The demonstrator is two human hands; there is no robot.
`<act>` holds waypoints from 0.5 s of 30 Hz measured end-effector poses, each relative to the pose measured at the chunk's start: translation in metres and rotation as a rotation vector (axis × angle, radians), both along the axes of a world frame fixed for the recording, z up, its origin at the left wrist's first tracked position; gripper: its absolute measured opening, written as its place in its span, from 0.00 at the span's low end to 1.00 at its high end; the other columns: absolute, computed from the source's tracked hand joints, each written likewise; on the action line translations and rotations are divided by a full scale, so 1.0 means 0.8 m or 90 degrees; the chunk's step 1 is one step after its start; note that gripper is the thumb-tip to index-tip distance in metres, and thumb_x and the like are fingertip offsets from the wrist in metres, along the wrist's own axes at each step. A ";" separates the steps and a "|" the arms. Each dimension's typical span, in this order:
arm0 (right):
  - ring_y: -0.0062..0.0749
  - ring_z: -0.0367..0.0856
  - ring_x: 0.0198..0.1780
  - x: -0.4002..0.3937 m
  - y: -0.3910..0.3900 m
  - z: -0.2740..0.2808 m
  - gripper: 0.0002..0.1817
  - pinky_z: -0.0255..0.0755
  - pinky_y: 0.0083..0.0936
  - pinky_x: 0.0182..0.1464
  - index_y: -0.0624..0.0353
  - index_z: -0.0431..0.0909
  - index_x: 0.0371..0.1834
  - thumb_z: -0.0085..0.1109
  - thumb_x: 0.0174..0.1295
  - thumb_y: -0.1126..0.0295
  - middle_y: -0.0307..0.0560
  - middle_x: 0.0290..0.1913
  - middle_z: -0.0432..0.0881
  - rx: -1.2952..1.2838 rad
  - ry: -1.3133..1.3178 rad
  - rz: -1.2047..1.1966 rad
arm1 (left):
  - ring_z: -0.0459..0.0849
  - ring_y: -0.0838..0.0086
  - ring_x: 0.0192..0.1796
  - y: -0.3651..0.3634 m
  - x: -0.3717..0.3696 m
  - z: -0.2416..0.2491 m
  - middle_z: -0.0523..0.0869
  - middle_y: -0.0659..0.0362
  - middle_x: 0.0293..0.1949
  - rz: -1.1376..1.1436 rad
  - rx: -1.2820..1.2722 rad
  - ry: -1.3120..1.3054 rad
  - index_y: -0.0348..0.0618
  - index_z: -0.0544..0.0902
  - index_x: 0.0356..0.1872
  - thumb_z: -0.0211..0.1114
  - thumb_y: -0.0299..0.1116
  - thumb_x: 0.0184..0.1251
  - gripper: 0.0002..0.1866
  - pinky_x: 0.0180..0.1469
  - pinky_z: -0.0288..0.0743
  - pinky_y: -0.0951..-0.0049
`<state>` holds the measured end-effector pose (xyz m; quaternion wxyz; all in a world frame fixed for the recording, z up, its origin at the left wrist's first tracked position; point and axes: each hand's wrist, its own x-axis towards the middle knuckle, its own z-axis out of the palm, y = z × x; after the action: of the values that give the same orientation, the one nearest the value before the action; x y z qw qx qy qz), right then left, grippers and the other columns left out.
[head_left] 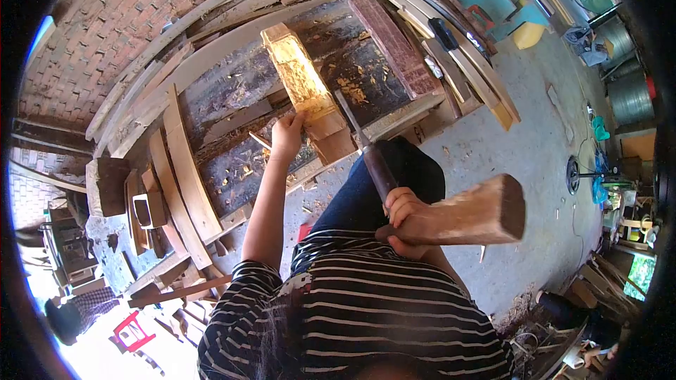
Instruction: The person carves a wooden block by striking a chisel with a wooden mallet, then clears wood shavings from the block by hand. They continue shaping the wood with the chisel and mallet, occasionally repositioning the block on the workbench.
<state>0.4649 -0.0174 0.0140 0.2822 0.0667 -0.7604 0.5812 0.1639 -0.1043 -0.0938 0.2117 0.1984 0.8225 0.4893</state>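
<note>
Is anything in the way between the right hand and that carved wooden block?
Nothing visible blocks the right hand from the wooden block; its chisel reaches toward it, above a knee. The left hand is at the other side.

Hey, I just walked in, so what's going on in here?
A person in a striped top is working at a low bench strewn with wood chips. Their left hand is at the near end of a wooden block with a roughly carved top. Their right hand holds both a long chisel and a wooden mallet. The chisel's blade points toward the bench, beside the block.
</note>
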 end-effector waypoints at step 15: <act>0.37 0.69 0.44 0.003 -0.021 -0.019 0.15 0.62 0.35 0.49 0.52 0.69 0.30 0.66 0.41 0.75 0.38 0.33 0.69 -0.158 -0.066 -0.001 | 0.54 0.61 0.75 0.009 0.023 0.056 0.70 0.62 0.66 -0.326 -0.181 0.469 0.59 0.73 0.63 0.48 0.51 0.72 0.23 0.72 0.38 0.41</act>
<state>0.4671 -0.0342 -0.0015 0.2488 0.0007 -0.6962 0.6733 0.1819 -0.0972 -0.0490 0.0446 0.5247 0.8262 0.2005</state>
